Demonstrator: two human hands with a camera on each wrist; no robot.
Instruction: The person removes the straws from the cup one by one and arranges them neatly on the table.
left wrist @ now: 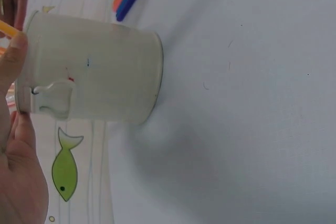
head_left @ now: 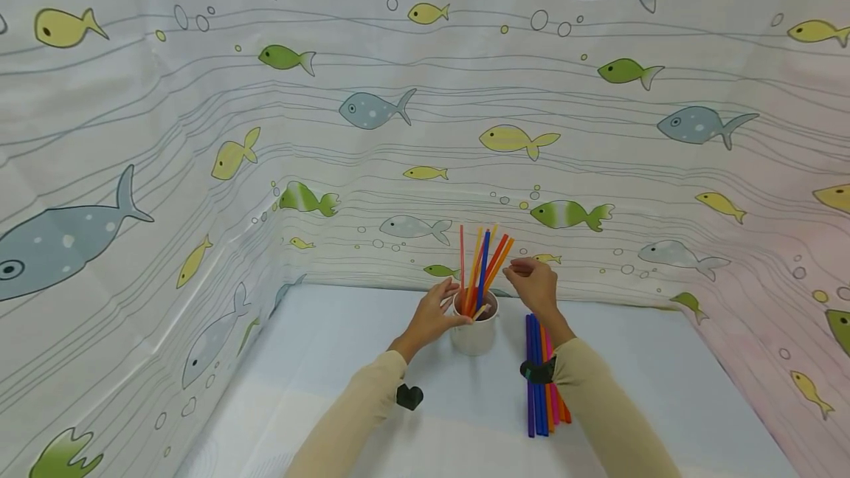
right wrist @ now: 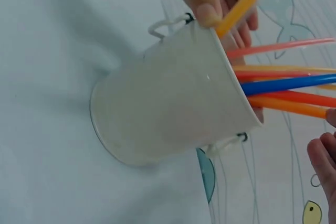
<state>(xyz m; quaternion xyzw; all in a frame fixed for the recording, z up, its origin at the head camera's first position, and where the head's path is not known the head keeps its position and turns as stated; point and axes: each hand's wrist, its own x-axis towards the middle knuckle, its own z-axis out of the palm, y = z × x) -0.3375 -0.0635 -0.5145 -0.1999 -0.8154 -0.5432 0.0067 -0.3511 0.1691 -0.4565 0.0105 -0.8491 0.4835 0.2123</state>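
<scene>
A small white pail (head_left: 474,338) with wire handles stands upright, holding several coloured drinking straws (right wrist: 294,82): red, yellow, orange and blue. My left hand (head_left: 432,318) grips the pail's rim from the left, its thumb at the near edge and its fingers reaching around the far side. Right by that thumb, a yellow-orange straw (right wrist: 247,3) leans out over the rim. My right hand (head_left: 534,286) is raised to the right of the straws, beside an orange straw (head_left: 501,262), with fingers bent and fingertips close to it. Part of this hand is cut off in the right wrist view.
A bunch of loose straws (head_left: 538,389), purple, blue, orange and pink, lies on the white table (head_left: 332,404) under the right forearm. A curtain with printed fish (head_left: 372,242) borders the table at the back and both sides.
</scene>
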